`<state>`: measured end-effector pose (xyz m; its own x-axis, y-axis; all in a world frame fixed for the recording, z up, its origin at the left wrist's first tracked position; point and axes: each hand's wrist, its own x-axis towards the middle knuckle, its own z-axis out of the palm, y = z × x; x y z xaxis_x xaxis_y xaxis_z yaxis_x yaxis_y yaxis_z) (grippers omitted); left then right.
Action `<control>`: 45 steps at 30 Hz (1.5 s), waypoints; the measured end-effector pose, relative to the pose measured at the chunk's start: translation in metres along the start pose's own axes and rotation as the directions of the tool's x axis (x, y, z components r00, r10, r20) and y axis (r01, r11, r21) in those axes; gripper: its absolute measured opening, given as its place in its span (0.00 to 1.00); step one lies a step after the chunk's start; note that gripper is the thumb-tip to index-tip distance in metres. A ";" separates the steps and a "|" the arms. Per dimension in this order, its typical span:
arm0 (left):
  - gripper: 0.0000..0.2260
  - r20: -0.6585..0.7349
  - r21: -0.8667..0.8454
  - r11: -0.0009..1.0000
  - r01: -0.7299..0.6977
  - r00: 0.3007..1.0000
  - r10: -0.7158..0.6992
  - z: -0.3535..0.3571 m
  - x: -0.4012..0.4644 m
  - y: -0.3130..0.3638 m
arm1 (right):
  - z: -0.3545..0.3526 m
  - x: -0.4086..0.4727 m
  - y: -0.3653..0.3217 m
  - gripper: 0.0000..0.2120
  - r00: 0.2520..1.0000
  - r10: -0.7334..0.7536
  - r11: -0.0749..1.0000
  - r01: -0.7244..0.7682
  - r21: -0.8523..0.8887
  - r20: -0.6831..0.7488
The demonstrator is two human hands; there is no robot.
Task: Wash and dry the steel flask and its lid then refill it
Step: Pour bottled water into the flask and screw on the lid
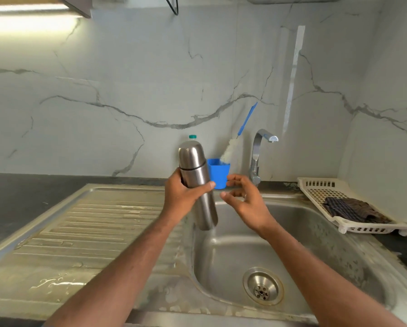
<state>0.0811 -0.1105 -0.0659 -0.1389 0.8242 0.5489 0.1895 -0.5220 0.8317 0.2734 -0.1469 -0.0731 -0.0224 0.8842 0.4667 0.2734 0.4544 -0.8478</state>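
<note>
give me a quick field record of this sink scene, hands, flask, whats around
left hand: grips the steel flask around its middle
right hand: beside the flask, fingers loosely spread, holding nothing
flask: upright, slightly tilted, over the sink edge
lid: on the flask
tap: no water seen running
blue cup: behind the flask, holds a bottle brush
drying rack: right of the sink, dark cloth in it
drainboard: some water on it

My left hand (183, 194) grips the flask (197, 182) w/ lid (190, 155) on, nearly upright over the sink (320, 232) edge. Right hand (243, 199) is just beside it, fingers loose, holding nothing. Blue cup (219, 173) w/ brush (232, 147) behind, tap (259, 156) to the right, cloth (353, 208) in rack (315, 187).
</note>
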 end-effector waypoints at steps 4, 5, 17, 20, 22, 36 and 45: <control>0.29 -0.115 0.052 0.998 0.045 0.993 -0.039 -0.030 0.038 -0.007 | 0.016 0.043 0.001 0.13 0.996 0.046 0.978 -0.029 -0.205 0.077; 0.30 -0.135 0.078 0.996 0.052 0.990 -0.041 -0.037 0.047 -0.009 | 0.021 0.053 0.001 0.11 0.995 0.051 0.969 -0.027 -0.247 0.091; 0.27 -0.168 0.226 0.970 0.091 0.984 -0.053 -0.055 0.114 -0.048 | 0.062 0.113 0.025 0.10 0.956 0.163 0.861 -0.018 -0.508 0.243; 0.28 -0.154 0.247 0.964 0.099 0.986 -0.062 -0.054 0.122 -0.058 | 0.061 0.115 0.035 0.08 0.948 0.184 0.856 -0.024 -0.516 0.261; 0.28 -0.157 0.249 0.963 0.100 0.986 -0.062 -0.053 0.128 -0.063 | 0.060 0.116 0.042 0.08 0.946 0.192 0.860 -0.033 -0.510 0.263; 0.26 -0.142 0.315 0.942 0.116 0.987 -0.074 -0.064 0.130 -0.068 | 0.052 0.115 0.062 0.07 0.952 0.217 0.884 -0.099 -0.457 0.214; 0.31 -0.078 0.335 0.932 0.136 0.990 -0.116 -0.074 0.117 -0.058 | 0.056 0.103 0.055 0.08 0.945 0.235 0.884 -0.111 -0.454 0.227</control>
<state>-0.0176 0.0001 -0.0437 -0.2356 0.8597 0.4533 0.4836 -0.3009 0.8220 0.2323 -0.0248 -0.0858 -0.1749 0.9672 0.1844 0.6806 0.2541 -0.6871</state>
